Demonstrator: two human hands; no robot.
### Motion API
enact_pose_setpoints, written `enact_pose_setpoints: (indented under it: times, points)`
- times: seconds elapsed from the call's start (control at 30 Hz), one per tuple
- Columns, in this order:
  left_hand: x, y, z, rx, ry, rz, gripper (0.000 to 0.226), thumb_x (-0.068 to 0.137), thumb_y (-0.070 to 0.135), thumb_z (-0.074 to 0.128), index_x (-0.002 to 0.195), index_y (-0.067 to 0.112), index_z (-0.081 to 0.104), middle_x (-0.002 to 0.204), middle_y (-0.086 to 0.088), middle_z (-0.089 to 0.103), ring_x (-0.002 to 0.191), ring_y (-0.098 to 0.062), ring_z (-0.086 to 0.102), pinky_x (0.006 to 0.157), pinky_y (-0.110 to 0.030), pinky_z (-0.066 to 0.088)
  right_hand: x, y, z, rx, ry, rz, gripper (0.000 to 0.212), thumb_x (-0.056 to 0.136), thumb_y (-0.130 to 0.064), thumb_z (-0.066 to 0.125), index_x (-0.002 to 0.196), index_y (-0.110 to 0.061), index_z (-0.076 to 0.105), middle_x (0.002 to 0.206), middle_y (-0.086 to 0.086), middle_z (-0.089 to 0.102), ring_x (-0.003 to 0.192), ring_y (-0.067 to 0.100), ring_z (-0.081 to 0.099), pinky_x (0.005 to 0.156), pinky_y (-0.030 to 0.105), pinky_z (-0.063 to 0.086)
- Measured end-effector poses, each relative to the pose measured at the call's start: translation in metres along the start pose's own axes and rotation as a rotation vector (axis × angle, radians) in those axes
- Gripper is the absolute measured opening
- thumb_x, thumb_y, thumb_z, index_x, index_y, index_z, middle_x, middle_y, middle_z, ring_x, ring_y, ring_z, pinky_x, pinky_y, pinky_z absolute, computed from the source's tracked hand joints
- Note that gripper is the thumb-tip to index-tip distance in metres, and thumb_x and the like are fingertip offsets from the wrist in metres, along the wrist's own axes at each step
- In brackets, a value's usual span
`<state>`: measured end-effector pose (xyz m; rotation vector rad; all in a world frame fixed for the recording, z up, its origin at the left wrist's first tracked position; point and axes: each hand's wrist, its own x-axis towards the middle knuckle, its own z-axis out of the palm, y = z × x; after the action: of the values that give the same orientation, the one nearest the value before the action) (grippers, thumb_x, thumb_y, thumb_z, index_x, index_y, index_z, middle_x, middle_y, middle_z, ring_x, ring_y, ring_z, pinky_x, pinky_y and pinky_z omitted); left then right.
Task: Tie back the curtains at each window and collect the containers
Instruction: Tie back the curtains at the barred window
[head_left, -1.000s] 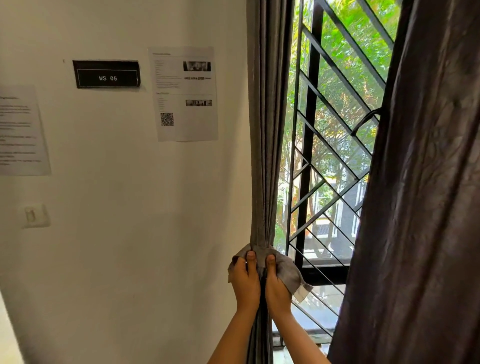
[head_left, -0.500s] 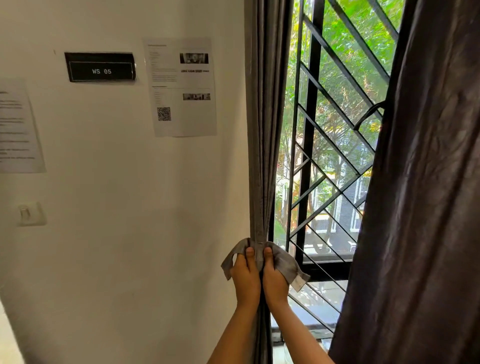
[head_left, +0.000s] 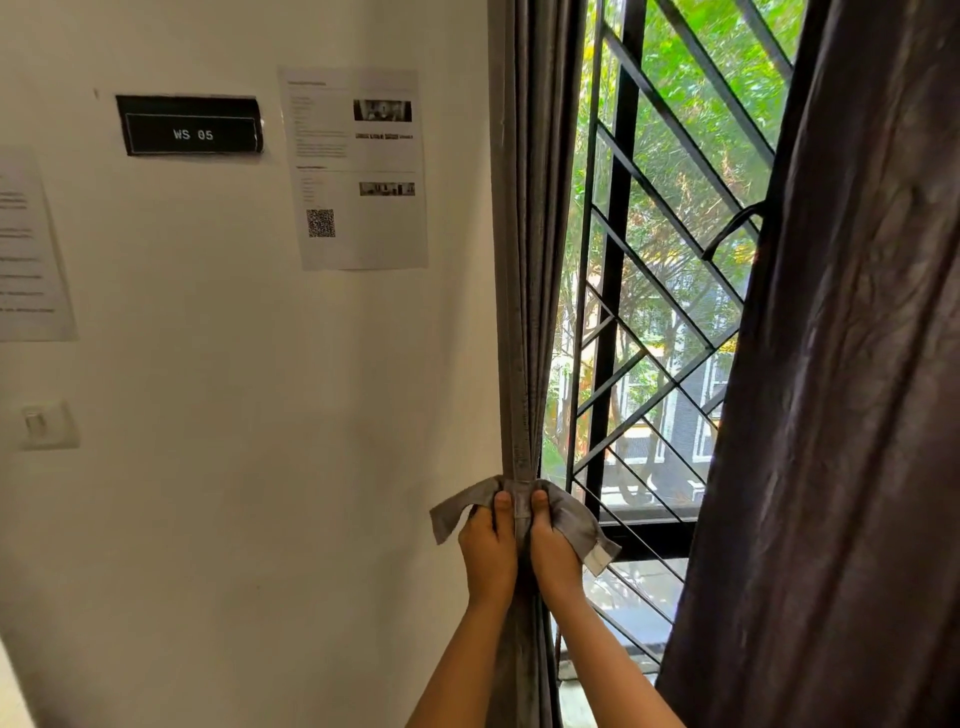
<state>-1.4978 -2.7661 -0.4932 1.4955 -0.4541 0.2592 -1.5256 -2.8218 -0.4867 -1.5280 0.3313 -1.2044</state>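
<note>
My left hand (head_left: 488, 551) and right hand (head_left: 553, 551) sit side by side, almost touching, at the waist of the gathered grey curtain (head_left: 524, 312). Each grip is clamped on the grey tie-back strip (head_left: 571, 519), thumbs pointing up and pressed on its front face, the other fingers curled out of sight behind the cloth. The strip crosses the front of the bundle at thumb height; one loose end flares out to the left past my left hand, and the other droops to the right past my right hand, its hemmed tip hanging in front of the lower bar of the window; whether the strip goes all the way round behind the curtain I cannot tell. Above my hands the curtain rises in tight straight folds along the edge of the white wall (head_left: 260, 467); below them it hangs between my forearms. Just right of it stands the black window grille (head_left: 618, 260) with its diagonal bars, green trees and a building beyond. Further right a second, darker curtain (head_left: 857, 415) hangs loose and covers that side of the window; a black curved loop (head_left: 732, 234) shows at its edge. On the wall to the left are a black sign reading WS 05 (head_left: 191, 126), a printed sheet with a QR code (head_left: 358, 171) beside it, another sheet (head_left: 26, 249) at the frame's edge, and a white switch (head_left: 44, 423) below.
</note>
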Motion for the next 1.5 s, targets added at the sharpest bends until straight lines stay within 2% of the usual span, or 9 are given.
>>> enact_pose_setpoints:
  times: [0.33, 0.53, 0.73, 0.83, 0.97, 1.1, 1.17, 1.27, 1.5]
  points:
    - [-0.005, 0.011, 0.003, 0.019, 0.017, 0.056, 0.022, 0.099, 0.019, 0.042, 0.088, 0.012, 0.059, 0.069, 0.008, 0.058, 0.059, -0.004, 0.060, 0.057, -0.006, 0.046, -0.003, 0.000, -0.004, -0.016, 0.027, 0.007, 0.032, 0.098, -0.015, 0.049, 0.073, -0.028, 0.066, 0.075, -0.002, 0.070, 0.069, 0.011, 0.068, 0.064, 0.023, 0.055]
    - [-0.003, 0.011, 0.007, 0.015, 0.010, 0.051, 0.028, 0.100, 0.024, 0.039, 0.111, 0.009, 0.059, 0.091, 0.001, 0.065, 0.081, -0.004, 0.061, 0.070, -0.004, 0.046, -0.002, -0.010, -0.005, 0.062, -0.034, 0.110, 0.022, 0.098, -0.012, 0.048, 0.088, -0.016, 0.068, 0.081, -0.006, 0.070, 0.076, 0.010, 0.068, 0.064, 0.010, 0.049]
    - [0.005, 0.009, 0.001, 0.067, -0.034, 0.007, 0.033, 0.101, 0.029, 0.036, 0.117, 0.013, 0.060, 0.105, -0.002, 0.066, 0.096, -0.014, 0.063, 0.089, -0.029, 0.053, 0.006, -0.003, -0.009, 0.030, -0.110, 0.392, 0.018, 0.098, -0.027, 0.050, 0.109, -0.018, 0.060, 0.097, 0.005, 0.066, 0.085, 0.013, 0.063, 0.058, 0.010, 0.047]
    - [0.004, 0.014, 0.000, 0.055, -0.028, -0.008, 0.032, 0.100, 0.027, 0.037, 0.110, 0.010, 0.062, 0.099, -0.004, 0.066, 0.090, -0.015, 0.064, 0.084, -0.027, 0.054, 0.001, -0.006, -0.008, 0.104, -0.089, 0.323, 0.015, 0.097, -0.018, 0.050, 0.095, -0.019, 0.065, 0.092, 0.007, 0.070, 0.083, 0.016, 0.068, 0.066, 0.020, 0.052]
    - [0.008, 0.013, -0.002, 0.116, 0.045, -0.028, 0.033, 0.099, 0.028, 0.041, 0.101, 0.005, 0.065, 0.097, -0.004, 0.063, 0.095, -0.020, 0.058, 0.090, -0.036, 0.048, -0.009, -0.016, -0.009, 0.096, -0.062, 0.133, 0.022, 0.094, -0.003, 0.052, 0.089, -0.016, 0.069, 0.084, -0.003, 0.072, 0.076, 0.003, 0.069, 0.066, 0.014, 0.052]
    - [0.003, 0.015, -0.009, 0.046, -0.025, -0.052, 0.034, 0.100, 0.028, 0.037, 0.097, 0.009, 0.064, 0.087, -0.004, 0.067, 0.083, -0.017, 0.064, 0.069, -0.016, 0.050, -0.014, -0.020, -0.005, 0.062, -0.040, 0.069, 0.021, 0.094, -0.006, 0.054, 0.083, -0.015, 0.070, 0.079, -0.002, 0.071, 0.070, 0.005, 0.067, 0.062, 0.013, 0.050]
    - [-0.001, 0.014, -0.008, 0.014, 0.011, -0.025, 0.034, 0.100, 0.029, 0.037, 0.104, 0.010, 0.065, 0.091, -0.004, 0.069, 0.084, -0.016, 0.065, 0.074, -0.018, 0.052, -0.016, -0.022, -0.003, 0.045, -0.032, 0.057, 0.023, 0.094, -0.009, 0.054, 0.079, -0.018, 0.068, 0.076, -0.003, 0.070, 0.067, 0.004, 0.066, 0.061, 0.013, 0.050]
    - [-0.002, 0.013, -0.005, -0.061, 0.082, -0.122, 0.038, 0.099, 0.034, 0.039, 0.097, 0.008, 0.066, 0.084, -0.006, 0.068, 0.079, -0.020, 0.066, 0.068, -0.026, 0.053, -0.018, -0.023, 0.000, 0.046, -0.015, 0.092, 0.029, 0.095, -0.008, 0.052, 0.074, -0.024, 0.063, 0.072, -0.008, 0.066, 0.062, -0.005, 0.063, 0.056, 0.008, 0.047]
    - [0.003, 0.011, -0.005, -0.200, 0.075, -0.402, 0.032, 0.095, 0.044, 0.047, 0.098, 0.018, 0.065, 0.088, -0.006, 0.068, 0.082, -0.022, 0.065, 0.079, -0.036, 0.055, -0.005, -0.015, -0.006, 0.073, -0.105, 0.298, 0.011, 0.095, -0.014, 0.055, 0.086, -0.017, 0.061, 0.085, 0.005, 0.065, 0.077, 0.017, 0.062, 0.060, 0.010, 0.048]
